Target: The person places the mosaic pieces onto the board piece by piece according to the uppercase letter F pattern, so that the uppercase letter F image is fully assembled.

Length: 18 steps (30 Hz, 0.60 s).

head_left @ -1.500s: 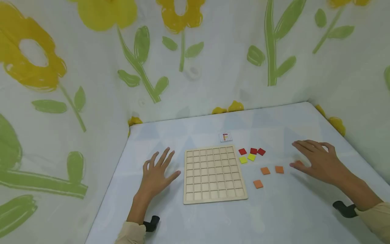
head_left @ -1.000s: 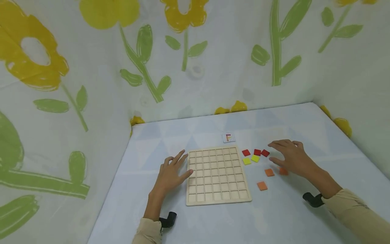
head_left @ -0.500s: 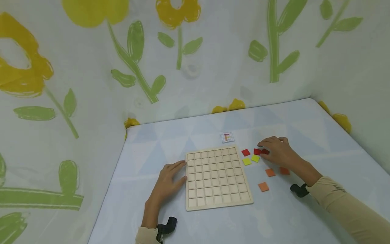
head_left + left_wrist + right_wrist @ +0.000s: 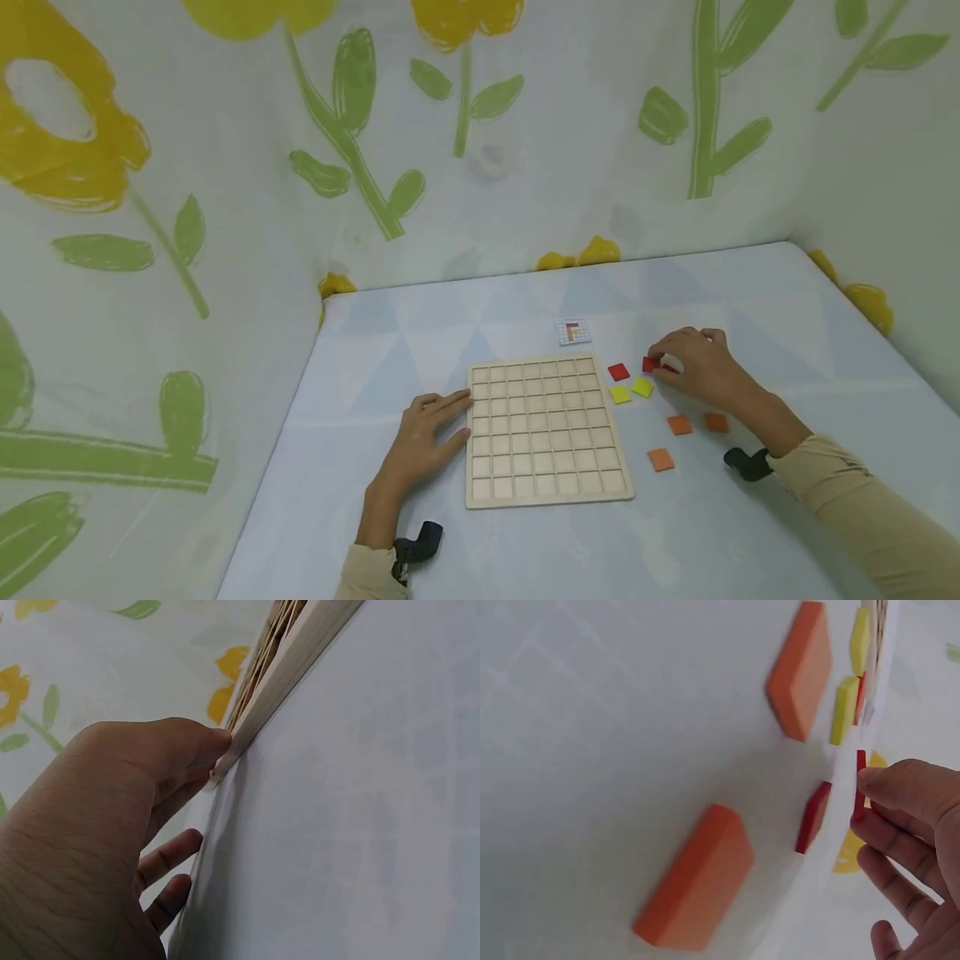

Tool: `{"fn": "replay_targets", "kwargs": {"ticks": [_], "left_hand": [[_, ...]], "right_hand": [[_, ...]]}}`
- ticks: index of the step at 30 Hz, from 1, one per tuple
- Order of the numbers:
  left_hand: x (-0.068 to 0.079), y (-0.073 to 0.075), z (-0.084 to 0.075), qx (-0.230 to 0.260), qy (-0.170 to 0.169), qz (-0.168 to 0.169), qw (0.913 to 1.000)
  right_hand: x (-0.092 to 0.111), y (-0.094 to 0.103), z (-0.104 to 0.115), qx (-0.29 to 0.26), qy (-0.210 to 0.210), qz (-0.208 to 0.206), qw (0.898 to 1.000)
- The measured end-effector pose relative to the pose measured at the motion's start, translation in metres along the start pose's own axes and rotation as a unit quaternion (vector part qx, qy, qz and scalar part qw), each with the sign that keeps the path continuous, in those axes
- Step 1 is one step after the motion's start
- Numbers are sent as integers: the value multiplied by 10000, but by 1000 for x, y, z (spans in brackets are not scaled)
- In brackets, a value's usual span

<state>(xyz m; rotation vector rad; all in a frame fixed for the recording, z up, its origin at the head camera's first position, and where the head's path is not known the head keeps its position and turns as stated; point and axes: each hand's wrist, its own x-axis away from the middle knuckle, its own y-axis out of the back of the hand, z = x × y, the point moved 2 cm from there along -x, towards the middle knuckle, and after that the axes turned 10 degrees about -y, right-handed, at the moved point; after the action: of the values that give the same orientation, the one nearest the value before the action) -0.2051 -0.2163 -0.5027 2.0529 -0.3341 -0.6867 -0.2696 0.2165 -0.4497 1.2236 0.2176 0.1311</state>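
A square wooden grid board [image 4: 551, 502] lies on the table. My left hand [image 4: 420, 443] rests at its left side, fingertips and thumb touching the edge with the fingers fairly straight. Thumb and index finger of my right hand [image 4: 703, 368] pinch a red square tile [image 4: 860, 787], raised on its edge off the tabletop. Below it, a second red tile [image 4: 814, 817] lies on the table, partly behind the right hand in the head view. Another red tile [image 4: 618, 372] lies near the board's right edge, above two yellow tiles [image 4: 620, 394].
Several orange tiles [image 4: 679, 425] lie loose to the right of the board, nearer the person. Behind the board is a small printed card [image 4: 573, 332] with a coloured pattern on a grid. Flower-patterned cloth [image 4: 555, 200] hangs round the back and sides of the table.
The right hand has come in from the right and taken hold of a red tile, lifting it. The left hand has moved right to the board's left edge.
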Motion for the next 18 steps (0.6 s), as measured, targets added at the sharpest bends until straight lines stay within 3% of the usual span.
{"fn": "replay_targets", "kwargs": {"ticks": [7,18], "left_hand": [[0,0,-1,82,130,111,9998],[0,-2,-2,204,160,166,9995]], "right_hand": [[1,9,11,-133,293,-251,9992],[-1,4,48,-491,860,-264,9947]]}}
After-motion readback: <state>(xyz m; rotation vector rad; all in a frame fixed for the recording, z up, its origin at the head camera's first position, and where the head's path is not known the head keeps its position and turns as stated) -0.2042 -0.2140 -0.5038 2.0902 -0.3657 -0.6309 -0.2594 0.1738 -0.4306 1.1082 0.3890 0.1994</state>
